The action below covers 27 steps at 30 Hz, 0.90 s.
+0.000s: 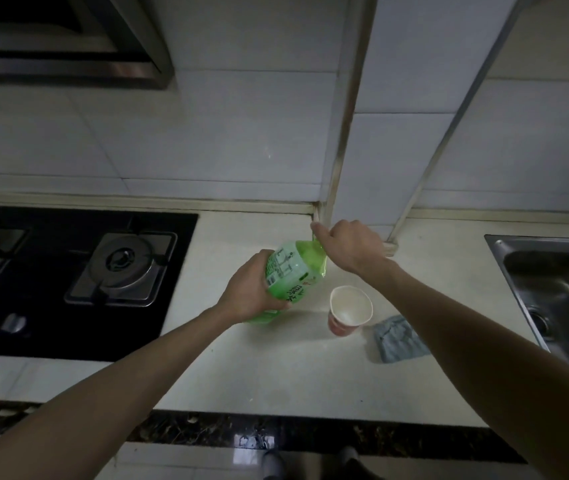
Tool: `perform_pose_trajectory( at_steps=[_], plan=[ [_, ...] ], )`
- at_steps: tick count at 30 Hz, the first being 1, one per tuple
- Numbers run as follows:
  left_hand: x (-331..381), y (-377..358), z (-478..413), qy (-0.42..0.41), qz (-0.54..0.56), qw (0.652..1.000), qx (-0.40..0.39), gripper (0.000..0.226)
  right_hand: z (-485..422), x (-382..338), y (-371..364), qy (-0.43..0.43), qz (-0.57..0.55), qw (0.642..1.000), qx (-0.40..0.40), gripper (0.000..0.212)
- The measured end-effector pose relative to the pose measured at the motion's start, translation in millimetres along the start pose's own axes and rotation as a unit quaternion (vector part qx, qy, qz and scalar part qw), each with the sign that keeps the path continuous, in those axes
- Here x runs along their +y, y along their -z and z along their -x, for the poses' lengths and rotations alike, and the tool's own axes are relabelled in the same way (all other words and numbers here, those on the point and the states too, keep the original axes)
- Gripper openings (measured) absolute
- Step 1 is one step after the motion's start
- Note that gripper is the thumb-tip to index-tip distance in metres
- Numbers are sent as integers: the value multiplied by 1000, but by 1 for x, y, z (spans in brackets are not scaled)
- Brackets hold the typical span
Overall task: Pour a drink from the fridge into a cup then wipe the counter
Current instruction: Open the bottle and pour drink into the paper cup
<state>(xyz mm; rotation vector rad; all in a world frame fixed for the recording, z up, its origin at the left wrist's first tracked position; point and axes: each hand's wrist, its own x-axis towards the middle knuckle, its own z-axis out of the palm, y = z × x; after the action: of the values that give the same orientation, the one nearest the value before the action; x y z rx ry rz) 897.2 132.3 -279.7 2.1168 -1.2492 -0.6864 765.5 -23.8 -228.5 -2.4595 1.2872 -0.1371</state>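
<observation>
The person stands at the pale desk [276, 368] and holds a green bottle [291, 271] above it with both hands. The bottle is tilted, its top end pointing away toward the tiled wall [207, 133] and its bottom end close to the desk. The left hand [252, 292] is wrapped around the lower body of the bottle, fingers closed around its far side and the thumb on the near side. The right hand [349, 244] is closed into a fist over the top of the bottle, where the cap should be; the cap itself is hidden under the fingers, so I cannot tell whether it is on or off.

I take the paper cup [349, 310] as the landmark. It stands upright on the desk, open and white inside, red outside, and it looks empty. The bottle is just to the left of the cup and a little behind it, not touching it. A folded blue-grey cloth [397, 341] lies flat on the desk just to the right of the cup, slightly nearer to the person. Further right of the cup, beyond the cloth, is a steel sink [560, 292]. Well to the left of the cup, past the bottle, is a black gas hob [79, 282] with a burner [124, 261]. Above the hob, high on the wall, hangs a range hood [68, 46].
</observation>
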Motion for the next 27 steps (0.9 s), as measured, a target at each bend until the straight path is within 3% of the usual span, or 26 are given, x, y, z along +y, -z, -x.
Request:
perform_pose_trajectory(
  at_steps=[4, 8, 12, 22, 27],
  plan=[
    [0, 3, 3, -19, -28, 999, 9, 82, 5, -8, 4, 10, 74, 996, 42, 49],
    [5, 11, 7, -1, -14, 1000, -19, 83, 3, -11, 12, 32, 73, 996, 46, 40],
    [16, 25, 10, 18, -18, 997, -69, 85, 4, -8, 18, 64, 38, 996, 42, 43],
    [41, 42, 8, 27, -20, 998, -53, 86, -2, 5, 25, 142, -40, 984, 103, 56],
    [46, 54, 6, 51, 57, 983, -167, 72, 3, 15, 27, 248, -59, 953, 162, 50]
  ],
)
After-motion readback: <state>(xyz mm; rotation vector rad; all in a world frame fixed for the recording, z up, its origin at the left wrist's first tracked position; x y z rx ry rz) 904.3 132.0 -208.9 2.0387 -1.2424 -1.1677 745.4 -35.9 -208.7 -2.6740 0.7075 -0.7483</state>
